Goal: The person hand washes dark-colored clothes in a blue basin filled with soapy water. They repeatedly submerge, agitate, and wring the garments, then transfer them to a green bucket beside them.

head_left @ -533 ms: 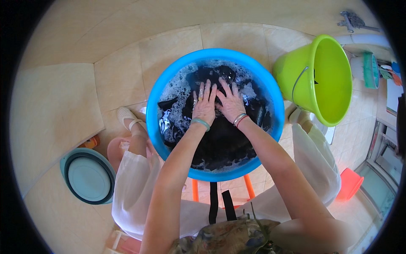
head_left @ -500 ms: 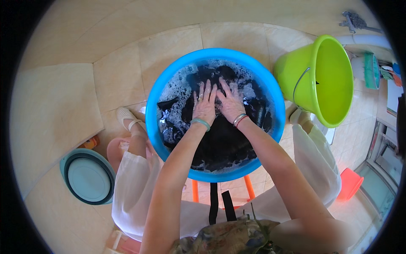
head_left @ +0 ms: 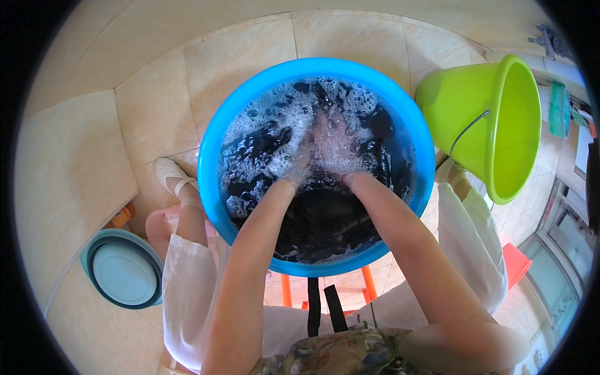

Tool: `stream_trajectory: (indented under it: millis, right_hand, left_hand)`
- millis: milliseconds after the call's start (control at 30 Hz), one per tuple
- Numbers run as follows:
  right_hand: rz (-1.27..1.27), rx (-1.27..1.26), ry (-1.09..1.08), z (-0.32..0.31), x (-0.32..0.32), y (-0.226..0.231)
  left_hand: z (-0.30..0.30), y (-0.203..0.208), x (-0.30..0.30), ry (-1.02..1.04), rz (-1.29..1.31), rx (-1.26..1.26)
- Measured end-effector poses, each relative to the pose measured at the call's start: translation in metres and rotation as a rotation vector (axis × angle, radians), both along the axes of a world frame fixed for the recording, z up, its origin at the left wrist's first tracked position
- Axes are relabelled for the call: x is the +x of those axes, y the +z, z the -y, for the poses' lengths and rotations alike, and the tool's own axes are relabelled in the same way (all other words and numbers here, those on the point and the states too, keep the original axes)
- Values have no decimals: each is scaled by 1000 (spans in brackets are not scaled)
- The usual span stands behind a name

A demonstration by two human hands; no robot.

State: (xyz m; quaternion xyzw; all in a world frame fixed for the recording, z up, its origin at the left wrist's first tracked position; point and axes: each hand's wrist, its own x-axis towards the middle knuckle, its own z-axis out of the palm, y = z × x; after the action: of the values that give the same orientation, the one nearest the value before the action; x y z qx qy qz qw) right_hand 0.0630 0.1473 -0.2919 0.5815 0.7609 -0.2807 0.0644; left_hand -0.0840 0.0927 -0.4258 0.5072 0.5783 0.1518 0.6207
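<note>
A round blue basin (head_left: 209, 181) holds soapy water with dark cloth (head_left: 325, 219) soaking in it. Both my hands are sunk in the water near the middle of the basin, side by side over the cloth. White foam and churned water cover my left hand (head_left: 301, 161), so its fingers do not show clearly. My right hand (head_left: 340, 147) shows only as a pale blur under the bubbles. Whether either hand grips the cloth is hidden. Suds (head_left: 250, 119) float mostly along the far and left parts of the water.
A lime green bucket (head_left: 459, 112) with a wire handle leans at the right of the basin. Orange legs (head_left: 369, 284) stand under the basin. A grey-green folding basin (head_left: 125, 269) lies at the left, and a red container (head_left: 515, 265) is at the right.
My hands have gone from resting on the wet cloth, fingers spread, to below the surface. The water is churned and foam has spread. The view has shifted slightly, with the basin appearing larger.
</note>
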Motion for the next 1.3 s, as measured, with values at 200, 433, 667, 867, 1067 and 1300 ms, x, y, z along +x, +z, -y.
stream_trajectory:
  millis: [200, 433, 667, 867, 1067, 1300]
  right_hand:
    - [65, 61, -74, -2, 51, -31]
    - [-380, 260, -337, -2, 46, 44]
    - [-1085, 248, -564, 23, 56, 171]
    - [-1335, 204, -532, 29, 58, 287]
    - [-1458, 312, -538, 29, 58, 326]
    - [-934, 496, -276, 24, 54, 201]
  left_hand:
    - [-55, 124, 63, -378, -527, -431]
    - [-40, 175, 76, 252, -293, 470]
    - [-22, 283, 82, 623, 464, 256]
    - [-23, 410, 65, 499, 720, 319]
    - [-23, 454, 60, 427, 823, 336]
    - [-18, 319, 81, 411, 482, 526]
